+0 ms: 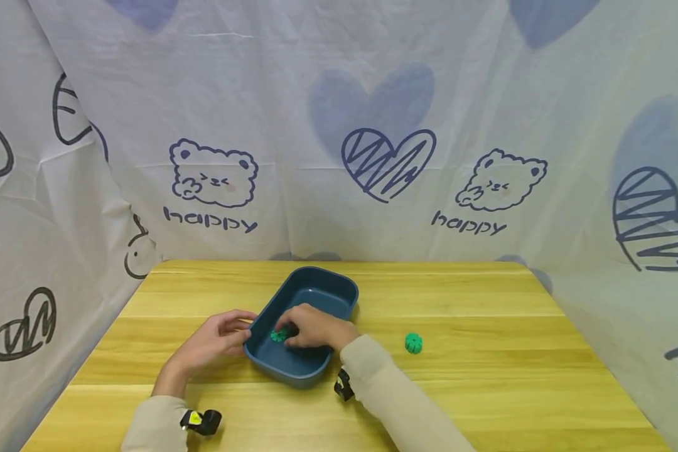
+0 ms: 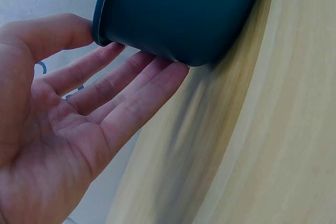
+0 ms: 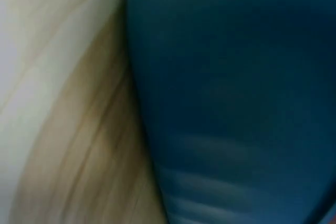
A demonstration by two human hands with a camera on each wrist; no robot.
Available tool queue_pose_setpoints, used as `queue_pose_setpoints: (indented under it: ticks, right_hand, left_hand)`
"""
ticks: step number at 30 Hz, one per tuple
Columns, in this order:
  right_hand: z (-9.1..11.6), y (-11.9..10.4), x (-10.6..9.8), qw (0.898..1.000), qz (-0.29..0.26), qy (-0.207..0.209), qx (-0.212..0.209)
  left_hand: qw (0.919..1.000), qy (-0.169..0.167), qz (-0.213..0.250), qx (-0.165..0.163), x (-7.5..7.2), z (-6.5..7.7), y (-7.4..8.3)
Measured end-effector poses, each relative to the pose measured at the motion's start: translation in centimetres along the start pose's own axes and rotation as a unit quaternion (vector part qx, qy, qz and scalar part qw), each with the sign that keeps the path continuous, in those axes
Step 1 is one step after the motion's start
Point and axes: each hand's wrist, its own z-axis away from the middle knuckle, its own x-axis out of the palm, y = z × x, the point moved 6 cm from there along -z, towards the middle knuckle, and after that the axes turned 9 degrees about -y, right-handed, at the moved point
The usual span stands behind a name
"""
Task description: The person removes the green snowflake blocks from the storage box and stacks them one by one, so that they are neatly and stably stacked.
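Observation:
A deep blue rectangular plastic box (image 1: pixel 294 376) stands at a slant on the table. My left hand (image 1: pixel 217 342) is at its left side. In the left wrist view, the fairly straight fingers (image 2: pixel 142 98) touch the box's outer wall, with the thumb at its rim. My right hand (image 1: pixel 314 326) reaches inside the box, its bent finger and thumb around a green notched plastic disc (image 1: pixel 279 336) near the bottom; the hand partly covers their contact. The right wrist view shows the blurred box wall (image 3: pixel 226 93), but neither fingers nor disc.
A green notched piece (image 1: pixel 413 343), perhaps stacked discs, rests on the wooden table (image 1: pixel 486 376) right of the box. Patterned white cloth (image 1: pixel 299 207) hangs behind the table and at both sides. Each wrist carries a small black camera (image 1: pixel 203 422).

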Motion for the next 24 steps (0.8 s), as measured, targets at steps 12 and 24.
queue_pose_setpoints:
  ticks: [12, 24]
  right_hand:
    - [-0.2, -0.47, 0.47, 0.999, 0.05, -0.005, 0.02]
    - [0.41, -0.34, 0.39, 0.998, 0.051, -0.017, 0.037]
  left_hand:
    - [1.0, 0.004, -0.004, -0.002, 0.03, -0.09, 0.05]
    - [1.0, 0.003, -0.002, 0.001, 0.0, -0.01, -0.02]
